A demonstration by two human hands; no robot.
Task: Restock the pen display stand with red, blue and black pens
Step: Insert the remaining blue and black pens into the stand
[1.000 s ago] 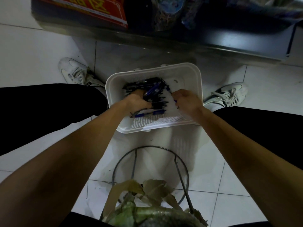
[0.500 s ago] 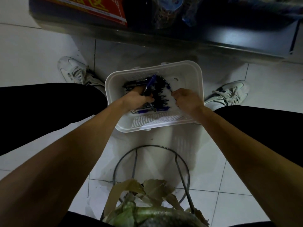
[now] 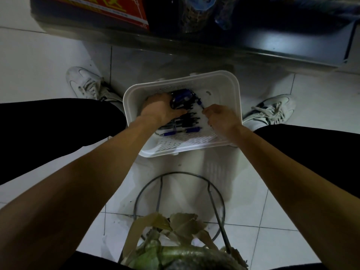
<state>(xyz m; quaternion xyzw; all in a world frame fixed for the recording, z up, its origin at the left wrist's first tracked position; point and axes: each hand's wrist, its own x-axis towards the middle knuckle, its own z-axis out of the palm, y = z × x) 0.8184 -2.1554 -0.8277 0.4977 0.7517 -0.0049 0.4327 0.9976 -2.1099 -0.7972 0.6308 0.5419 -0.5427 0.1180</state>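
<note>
A white basket point(image 3: 236, 84) sits on the tiled floor point(image 3: 39, 65) between the person's white shoes, one point(image 3: 83, 82) at its left and one point(image 3: 272, 110) at its right. Both hands are down inside it. The left hand point(image 3: 161, 109), at the far left of the basket, has its fingers curled round a bundle of pens point(image 3: 183, 98), dark and blue ones held together. The right hand point(image 3: 222, 117), just right of the bundle, has its fingers curled, and its fingertips pinch the end of a blue pen point(image 3: 199, 104) that sticks out of the bundle's right side. More loose pens point(image 3: 187, 120) lie on the basket bottom near the left wrist, mostly black, with a blue one point(image 3: 192, 130) nearest. No red pens can be made out in the dim light. Nearer than the basket a wire ring point(image 3: 148, 189) stands over the floor. Beyond the basket runs a dark shelf point(image 3: 214, 43) carrying a red box point(image 3: 109, 8).
</note>
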